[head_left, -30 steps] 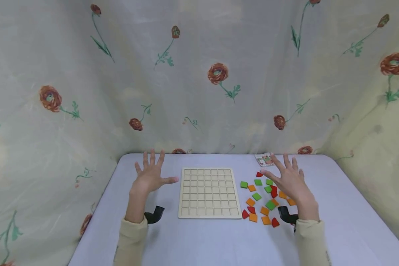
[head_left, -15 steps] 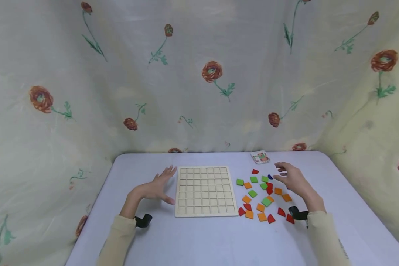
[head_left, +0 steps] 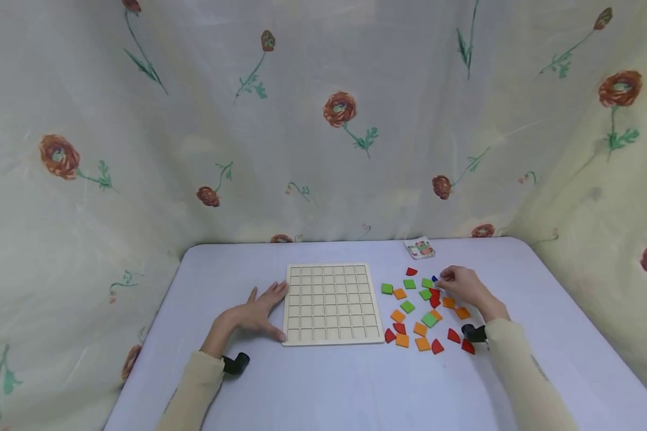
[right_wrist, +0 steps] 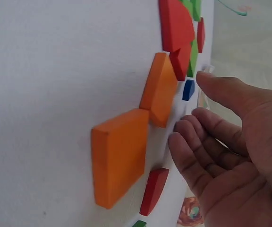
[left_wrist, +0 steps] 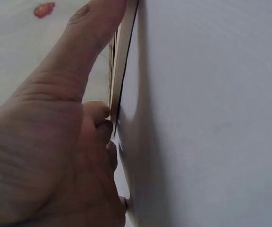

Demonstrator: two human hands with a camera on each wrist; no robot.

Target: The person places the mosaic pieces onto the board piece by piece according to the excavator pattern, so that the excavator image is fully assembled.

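The fingers of the left hand (head_left: 253, 313) are spread and have been brought down to the left side of the gridded board (head_left: 331, 305), its near left corner touched by the thumb; a second ago both hands were held raised and splayed above the desk (head_left: 323, 383). By this, the board can be judged steadied, its cells unfilled. To its right, orange squares (head_left: 402, 340), red pieces (head_left: 437, 346) and green squares (head_left: 407, 306) are scattered from near to far. Behind the nearer ones, the right hand (head_left: 468, 287) has been lowered, its fingers loosely bent and parted from the thumb. Just left of their tips, the blue piece (right_wrist: 188, 90) is seen beside the gap; contact cannot be told, so it may be judged within reach but not yet taken. Farther off, a small printed packet (head_left: 419, 247) is left near the far edge.
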